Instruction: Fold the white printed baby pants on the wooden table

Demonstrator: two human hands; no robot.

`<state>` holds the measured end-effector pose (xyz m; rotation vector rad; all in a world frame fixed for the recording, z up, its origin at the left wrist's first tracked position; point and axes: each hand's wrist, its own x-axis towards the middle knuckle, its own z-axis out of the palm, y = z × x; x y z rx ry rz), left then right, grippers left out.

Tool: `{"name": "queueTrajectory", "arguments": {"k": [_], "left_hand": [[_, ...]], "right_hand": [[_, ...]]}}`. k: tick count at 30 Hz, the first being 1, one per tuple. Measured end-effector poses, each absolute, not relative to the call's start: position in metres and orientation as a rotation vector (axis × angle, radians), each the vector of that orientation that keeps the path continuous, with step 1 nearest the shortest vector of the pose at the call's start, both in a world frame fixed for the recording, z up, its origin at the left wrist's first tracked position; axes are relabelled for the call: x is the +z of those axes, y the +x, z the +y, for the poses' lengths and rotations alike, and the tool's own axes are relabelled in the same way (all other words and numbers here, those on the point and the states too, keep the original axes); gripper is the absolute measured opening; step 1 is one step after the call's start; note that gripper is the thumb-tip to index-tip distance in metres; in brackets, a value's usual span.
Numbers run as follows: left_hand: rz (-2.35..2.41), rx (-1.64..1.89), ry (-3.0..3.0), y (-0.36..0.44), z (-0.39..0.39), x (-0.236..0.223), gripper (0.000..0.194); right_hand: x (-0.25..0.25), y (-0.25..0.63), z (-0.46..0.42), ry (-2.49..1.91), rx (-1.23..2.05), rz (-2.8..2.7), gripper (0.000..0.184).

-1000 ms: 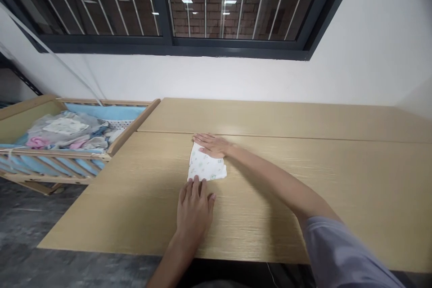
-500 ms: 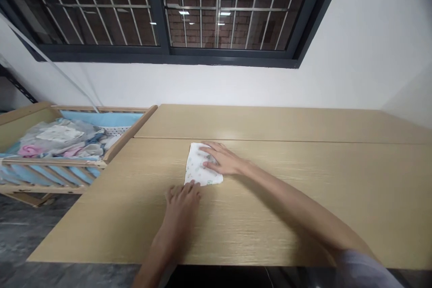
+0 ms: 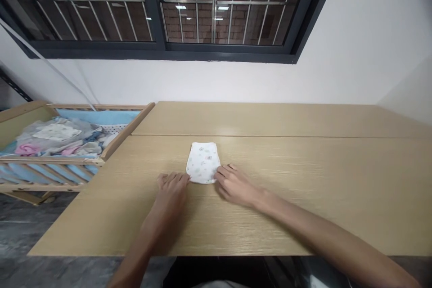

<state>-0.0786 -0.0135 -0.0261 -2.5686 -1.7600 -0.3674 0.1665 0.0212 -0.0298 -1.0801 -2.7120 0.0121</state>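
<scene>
Left hand [image 3: 171, 190] flat on the counter [image 3: 303, 175], palm down, fingers angled toward a folded white cloth [image 3: 203, 163], fingertips against the cloth's lower left edge. Right hand [image 3: 234, 184] likewise palm down on the counter, fingertips at the cloth's lower right corner. Both hands apart, clamped on nothing, the cloth between them and slightly ahead.

Cloth lying flat, folded into 1 narrow upright rectangle, a small pale green and pink print scattered over the white, the exact motifs too small to tell. Position: on the nearer of 2 counter panels, just short of the seam [image 3: 270, 135] between them, well apart from the counter's right end.

Off to the left, just beyond the counter's corner, a wooden crib [image 3: 127, 130] with slatted sides and a blue padded liner [image 3: 94, 116], holding a heap of clothes [image 3: 57, 137]: a translucent grey layer, a pale printed piece on top, a pink garment [image 3: 27, 149] at the near side. Below, a grey mottled floor [image 3: 33, 234]. Ahead, a white wall [image 3: 354, 81] and a dark-framed window [image 3: 162, 51] with metal bars, red brick [image 3: 189, 27] behind the glass.
</scene>
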Motion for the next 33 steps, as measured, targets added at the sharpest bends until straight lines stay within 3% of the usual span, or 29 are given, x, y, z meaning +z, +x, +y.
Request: {"name": "queueTrajectory", "arguments": {"k": [5, 10, 22, 28, 33], "left_hand": [[-1.895, -0.496, -2.529, -0.075, -0.001, -0.004, 0.031], [-1.991, -0.578, -2.459, -0.063, 0.049, 0.012, 0.032], [-2.006, -0.512, -2.382, -0.048, 0.13, -0.037, 0.032], [-1.703, -0.652, -2.462, -0.045, 0.113, -0.031, 0.064], [-1.433, -0.577, -2.774, -0.039, 0.106, -0.054, 0.08]], "right_hand": [[-0.002, 0.168, 0.025, -1.204, 0.371, -2.47, 0.022], [0.001, 0.164, 0.073, -1.361, 0.461, -2.203, 0.024], [-0.053, 0.157, 0.136, -1.557, 0.449, -2.025, 0.03], [-0.027, 0.151, 0.112, -1.35, 0.102, -2.274, 0.055], [-0.043, 0.136, 0.101, -1.194, 0.108, -2.598, 0.071]]}}
